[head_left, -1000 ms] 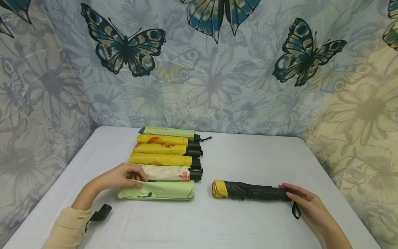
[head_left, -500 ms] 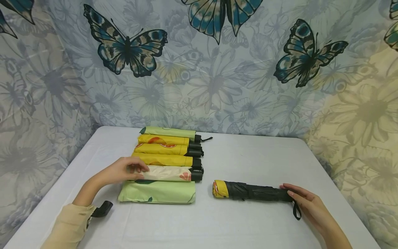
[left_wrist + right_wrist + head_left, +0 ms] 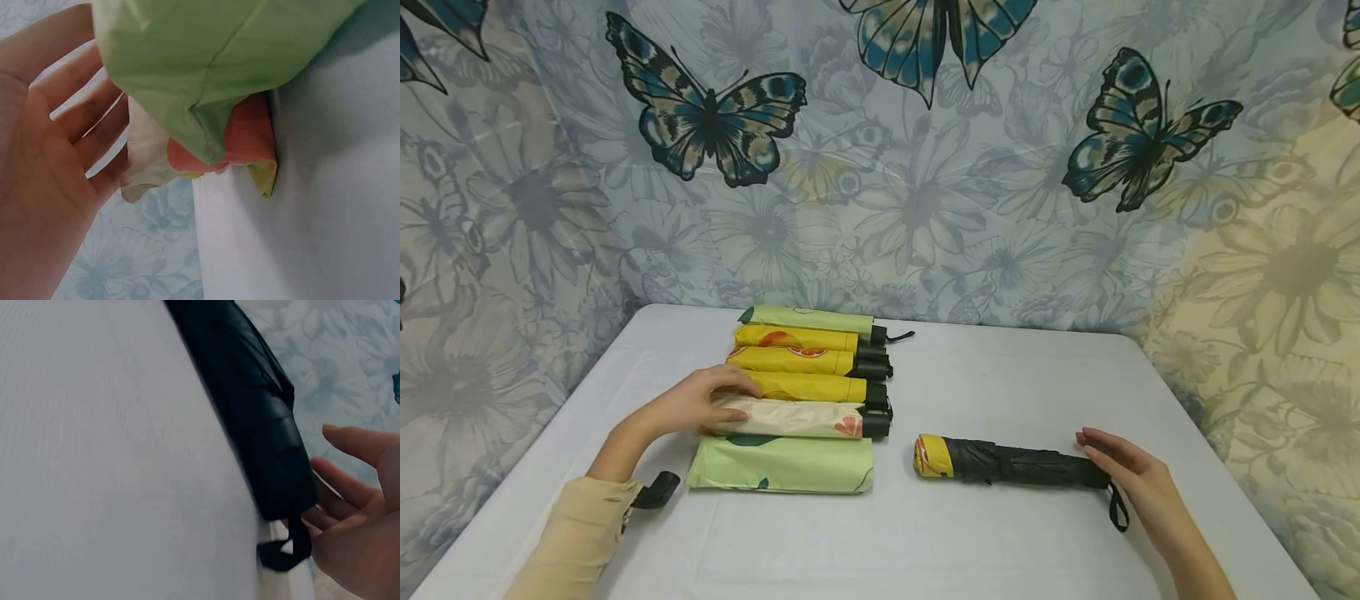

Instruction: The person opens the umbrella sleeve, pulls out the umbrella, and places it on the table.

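The left hand (image 3: 696, 402), loosely spread, touches the cream folded umbrella (image 3: 801, 418), perhaps to steady it; the right hand (image 3: 1138, 479), wide, holds nothing beside the black-and-yellow umbrella (image 3: 1030, 464).

Left forearm (image 3: 568, 533): beige-sleeved, pointing to one o'clock.
Left wrist (image 3: 613, 454): bare, bent toward two o'clock.
Left hand (image 3: 700, 400): at eight o'clock from the head view's centre, fingers relaxed, gaps between them, thumb apart.
Right forearm (image 3: 1202, 562): bare where visible, slanting to eleven o'clock.
Right hand (image 3: 1138, 482): at four o'clock, thumb and fingers parted, tips toward ten.
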A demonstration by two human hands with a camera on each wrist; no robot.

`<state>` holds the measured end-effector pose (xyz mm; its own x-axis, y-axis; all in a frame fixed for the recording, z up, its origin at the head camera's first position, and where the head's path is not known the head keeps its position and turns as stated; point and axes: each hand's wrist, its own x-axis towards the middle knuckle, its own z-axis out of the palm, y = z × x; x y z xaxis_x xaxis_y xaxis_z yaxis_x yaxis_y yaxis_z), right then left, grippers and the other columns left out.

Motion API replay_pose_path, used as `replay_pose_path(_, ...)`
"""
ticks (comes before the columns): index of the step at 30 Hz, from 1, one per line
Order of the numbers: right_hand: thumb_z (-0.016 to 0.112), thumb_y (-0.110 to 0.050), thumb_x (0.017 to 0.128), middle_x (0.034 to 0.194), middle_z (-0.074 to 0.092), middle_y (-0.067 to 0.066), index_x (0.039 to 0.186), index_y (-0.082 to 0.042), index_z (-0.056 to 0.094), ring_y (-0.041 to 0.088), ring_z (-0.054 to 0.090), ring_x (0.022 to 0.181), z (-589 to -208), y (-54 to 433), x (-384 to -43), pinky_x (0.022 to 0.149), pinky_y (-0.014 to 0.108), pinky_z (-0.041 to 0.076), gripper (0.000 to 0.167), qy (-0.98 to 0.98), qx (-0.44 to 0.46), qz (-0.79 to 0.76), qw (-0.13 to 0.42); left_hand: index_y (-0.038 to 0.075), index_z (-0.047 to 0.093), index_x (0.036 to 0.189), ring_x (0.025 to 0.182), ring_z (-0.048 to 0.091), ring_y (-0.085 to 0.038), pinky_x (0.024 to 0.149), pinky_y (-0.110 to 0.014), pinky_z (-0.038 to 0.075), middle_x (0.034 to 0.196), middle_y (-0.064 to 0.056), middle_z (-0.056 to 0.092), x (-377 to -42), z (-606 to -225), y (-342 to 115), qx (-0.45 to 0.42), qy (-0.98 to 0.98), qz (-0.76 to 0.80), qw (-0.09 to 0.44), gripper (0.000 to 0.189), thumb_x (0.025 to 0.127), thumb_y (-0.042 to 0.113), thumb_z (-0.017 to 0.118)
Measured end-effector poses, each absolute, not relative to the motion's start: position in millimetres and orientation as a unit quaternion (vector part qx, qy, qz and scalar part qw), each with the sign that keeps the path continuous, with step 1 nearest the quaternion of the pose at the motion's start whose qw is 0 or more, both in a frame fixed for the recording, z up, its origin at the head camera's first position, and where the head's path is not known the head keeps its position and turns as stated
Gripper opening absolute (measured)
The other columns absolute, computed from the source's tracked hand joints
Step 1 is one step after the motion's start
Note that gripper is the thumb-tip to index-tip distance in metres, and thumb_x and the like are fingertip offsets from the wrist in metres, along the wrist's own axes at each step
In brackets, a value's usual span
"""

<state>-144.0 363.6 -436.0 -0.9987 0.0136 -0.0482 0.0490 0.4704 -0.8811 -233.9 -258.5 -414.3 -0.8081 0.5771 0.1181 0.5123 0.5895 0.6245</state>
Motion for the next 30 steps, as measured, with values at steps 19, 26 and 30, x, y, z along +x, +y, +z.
replay_pose_path(19, 0.06, -0.031, 0.098, 0.135, 0.062, -0.002, 0.141, -0.005, 0.05, -0.009, 0.055, 0.117, -416, 291, -178, 0.091, 0.002, 0.041, 0.051, 0.837, -0.045, -0.544, -0.033, 0.024, 0.065, 0.122, 0.117, 0.058, -0.022, 0.099, -0.039, 0.05, 0.123, 0.004, 0.064, -232, -415, -256, 0.281, 0.897, 0.327, 0.096, 0.041, 0.085, 0.04, 0.074)
replay_pose_path(26, 0.06, -0.041, 0.096, 0.141, 0.057, 0.009, 0.141, -0.012, 0.051, -0.008, 0.054, 0.12, -418, 265, -189, 0.092, 0.003, 0.041, 0.054, 0.843, -0.047, -0.536, -0.005, 0.024, 0.064, 0.123, 0.118, 0.057, -0.024, 0.099, -0.04, 0.049, 0.125, 0.003, 0.064, -231, -417, -256, 0.28, 0.898, 0.324, 0.1, 0.042, 0.085, 0.039, 0.074)
replay_pose_path(30, 0.062, -0.044, 0.094, 0.14, 0.058, 0.006, 0.14, -0.015, 0.052, -0.002, 0.056, 0.121, -419, 252, -193, 0.093, 0.003, 0.04, 0.055, 0.843, -0.046, -0.535, 0.011, 0.025, 0.064, 0.124, 0.119, 0.057, -0.024, 0.1, -0.04, 0.049, 0.125, 0.004, 0.064, -231, -417, -256, 0.28, 0.898, 0.323, 0.102, 0.042, 0.085, 0.04, 0.073)
